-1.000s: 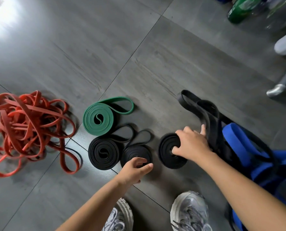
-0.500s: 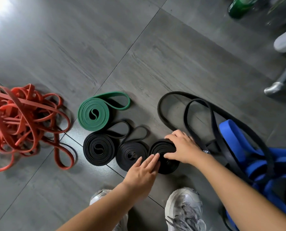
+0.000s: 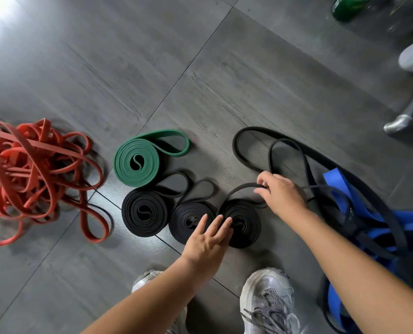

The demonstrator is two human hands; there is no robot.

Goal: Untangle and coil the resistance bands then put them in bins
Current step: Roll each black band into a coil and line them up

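Observation:
Three coiled black bands lie in a row on the grey floor: left coil (image 3: 144,213), middle coil (image 3: 188,219), right coil (image 3: 245,221). A coiled green band (image 3: 136,163) lies behind them. My left hand (image 3: 209,237) presses flat with straight fingers on the right coil's left edge. My right hand (image 3: 281,194) pinches the loose tail (image 3: 241,188) of that right coil just above it. A long uncoiled black band (image 3: 246,162) loops on the floor behind my right hand.
A tangled heap of red bands (image 3: 32,174) lies at the left. Blue and black bands (image 3: 359,213) are piled at the right. My two shoes (image 3: 268,302) stand at the bottom. A green bottle (image 3: 345,7) and a chair base (image 3: 400,122) are at the upper right.
My right hand has left the top of the right coil and moved up to pinch its loose tail. My left hand slid further onto that coil.

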